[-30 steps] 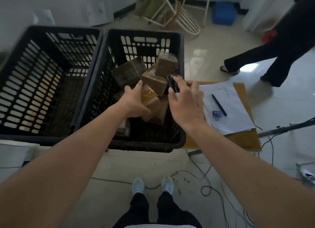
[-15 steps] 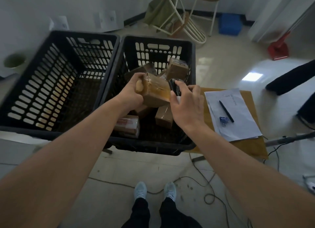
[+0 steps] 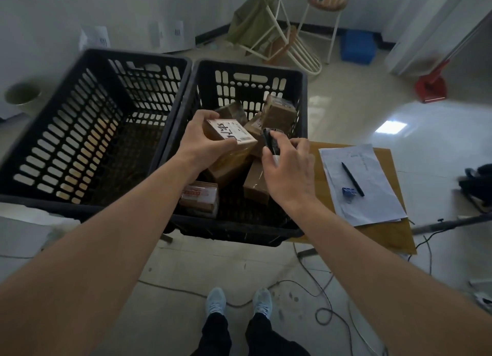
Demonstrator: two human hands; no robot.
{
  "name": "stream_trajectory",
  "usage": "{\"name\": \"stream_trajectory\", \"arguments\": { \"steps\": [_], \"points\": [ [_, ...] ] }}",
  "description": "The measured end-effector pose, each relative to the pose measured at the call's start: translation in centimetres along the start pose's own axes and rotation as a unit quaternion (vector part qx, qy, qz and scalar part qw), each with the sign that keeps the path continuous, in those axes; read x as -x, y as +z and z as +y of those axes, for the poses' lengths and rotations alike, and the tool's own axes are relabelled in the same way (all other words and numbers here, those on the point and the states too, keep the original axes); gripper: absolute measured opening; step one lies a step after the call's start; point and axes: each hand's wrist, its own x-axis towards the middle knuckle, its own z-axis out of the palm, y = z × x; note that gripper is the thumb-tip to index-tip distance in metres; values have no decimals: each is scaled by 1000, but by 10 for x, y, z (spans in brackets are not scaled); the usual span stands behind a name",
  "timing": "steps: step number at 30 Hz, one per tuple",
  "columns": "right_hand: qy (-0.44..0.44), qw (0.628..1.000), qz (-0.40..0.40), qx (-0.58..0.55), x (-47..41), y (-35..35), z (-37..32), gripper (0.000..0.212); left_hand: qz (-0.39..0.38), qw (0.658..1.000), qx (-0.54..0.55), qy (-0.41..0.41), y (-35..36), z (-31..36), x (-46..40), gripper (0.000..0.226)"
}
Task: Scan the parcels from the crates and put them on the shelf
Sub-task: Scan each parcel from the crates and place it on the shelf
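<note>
Standing side by side, two black slotted plastic crates [image 3: 186,70] frame the work; brown parcels fill the right one. Above it the left hand [image 3: 198,139] grips a brown taped cardboard parcel [image 3: 230,135], label up. The right hand [image 3: 288,169] clasps a small black scanner [image 3: 269,141] just beside it. Tilting the label risks a misread; a loose grip would drop the parcel back.

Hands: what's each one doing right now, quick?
Left hand: holding a parcel over the right crate.
Right hand: holding the scanner, aimed at the parcel.
</note>
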Motion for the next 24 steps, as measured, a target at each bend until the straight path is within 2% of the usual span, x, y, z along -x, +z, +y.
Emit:
{"name": "stream_trajectory", "arguments": {
  "steps": [2,4,8,13,16,20,24],
  "points": [
    [0,1000,-2,-2,2,-1,-1,48,0,1000,3,8,-3,-2,2,104],
    [0,1000,-3,-5,4,-1,-2,48,9,1000,-1,0,-5,-2,3,112],
    [-4,1000,-8,-14,8,-3,-4,49,7,999,-10,-38,-9,-2,2,96],
    [-6,999,-19,-34,13,-7,-6,50,-26,996,72,-51,-14,-3,10,78],
    [-1,996,-48,-69,14,-10,-8,50,-14,990,126,-62,-15,1,14,62],
    [-1,991,-102,-84,18,-17,-14,49,8,992,125,-22,-19,9,19,41],
    [-32,989,-132,-51,27,-25,-19,49,33,993,111,24,-32,18,23,49]
  ]
}}
